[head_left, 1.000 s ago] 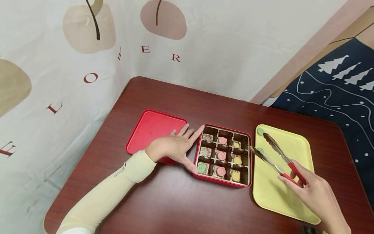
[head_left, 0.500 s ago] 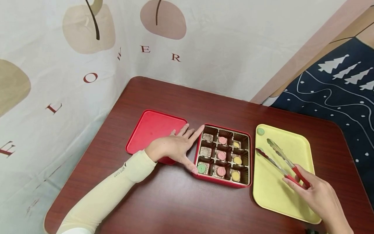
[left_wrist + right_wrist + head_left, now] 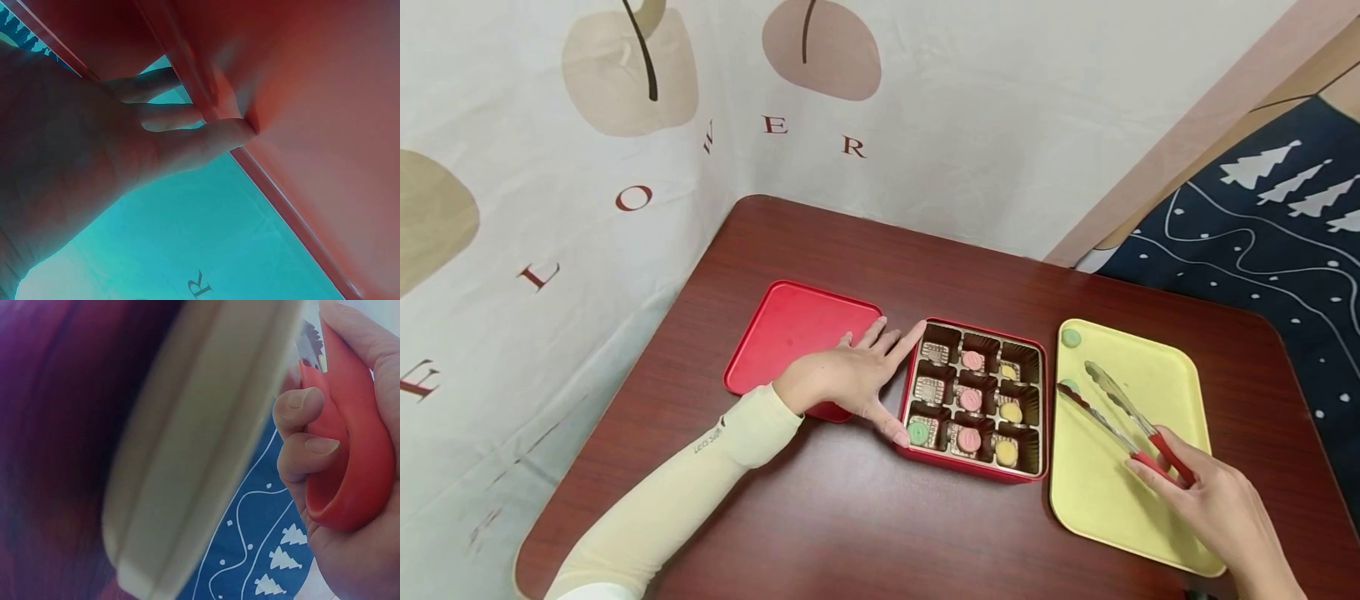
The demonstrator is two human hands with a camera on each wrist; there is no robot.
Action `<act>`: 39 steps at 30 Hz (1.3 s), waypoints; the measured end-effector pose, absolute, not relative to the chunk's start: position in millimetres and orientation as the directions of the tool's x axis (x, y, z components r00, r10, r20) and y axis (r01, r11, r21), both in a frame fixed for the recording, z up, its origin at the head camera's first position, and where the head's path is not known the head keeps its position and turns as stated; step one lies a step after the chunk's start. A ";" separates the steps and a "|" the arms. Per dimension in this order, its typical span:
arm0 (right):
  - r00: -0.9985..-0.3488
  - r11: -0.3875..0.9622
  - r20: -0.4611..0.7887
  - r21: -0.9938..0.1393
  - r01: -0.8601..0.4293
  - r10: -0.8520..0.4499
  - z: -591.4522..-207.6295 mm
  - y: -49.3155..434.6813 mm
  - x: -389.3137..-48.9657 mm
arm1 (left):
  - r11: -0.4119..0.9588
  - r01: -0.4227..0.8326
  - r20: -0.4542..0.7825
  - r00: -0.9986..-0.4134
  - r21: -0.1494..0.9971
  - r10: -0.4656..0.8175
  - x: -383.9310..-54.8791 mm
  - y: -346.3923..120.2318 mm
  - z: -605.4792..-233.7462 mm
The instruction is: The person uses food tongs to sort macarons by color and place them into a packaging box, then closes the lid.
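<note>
My left hand [image 3: 853,375] lies spread, thumb and index finger against the left side of a red box [image 3: 970,467]. Its other fingers reach over the red lid [image 3: 808,329]; in the left wrist view, fingertips touch a red rim [image 3: 206,106]. The box's divided insert holds pink pieces [image 3: 970,400] down the middle, yellow pieces [image 3: 1011,412] on the right and a green piece [image 3: 918,432] at front left. My right hand [image 3: 1217,504] grips red-handled tongs [image 3: 1152,467], arms apart, over the yellow tray [image 3: 1120,517]. One tip is by a green piece [image 3: 1071,387].
Another green piece [image 3: 1071,337] lies in the tray's back left corner. The brown table [image 3: 820,517] has light wall hangings [image 3: 970,150] behind it and a dark blue patterned cloth [image 3: 1247,242] at right. A small dark object [image 3: 1201,595] shows at the bottom edge.
The tongs have drawn back slightly right and toward me, their tips now over the tray, away from the box edge. My left hand has stayed in place.
</note>
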State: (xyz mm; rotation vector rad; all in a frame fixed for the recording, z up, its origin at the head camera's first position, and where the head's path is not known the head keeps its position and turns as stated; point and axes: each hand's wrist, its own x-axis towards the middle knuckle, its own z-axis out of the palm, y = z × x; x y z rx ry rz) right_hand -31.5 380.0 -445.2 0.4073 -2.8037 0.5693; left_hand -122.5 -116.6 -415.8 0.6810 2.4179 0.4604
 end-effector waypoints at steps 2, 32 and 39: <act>-0.932 0.888 0.289 -0.336 -0.313 -0.218 -445.7 380.3 -30.8 | 0.811 0.365 -0.437 -0.702 0.456 0.562 -122.5 -116.4 -415.8; -0.967 0.923 0.177 -0.307 -0.232 -0.184 -444.2 374.6 -24.6 | 0.812 0.376 -0.431 -0.705 0.445 0.563 -123.1 -116.3 -416.5; -0.973 0.929 0.165 -0.306 -0.208 -0.163 -443.7 372.3 -22.3 | 0.815 0.378 -0.436 -0.704 0.439 0.561 -122.4 -115.8 -416.2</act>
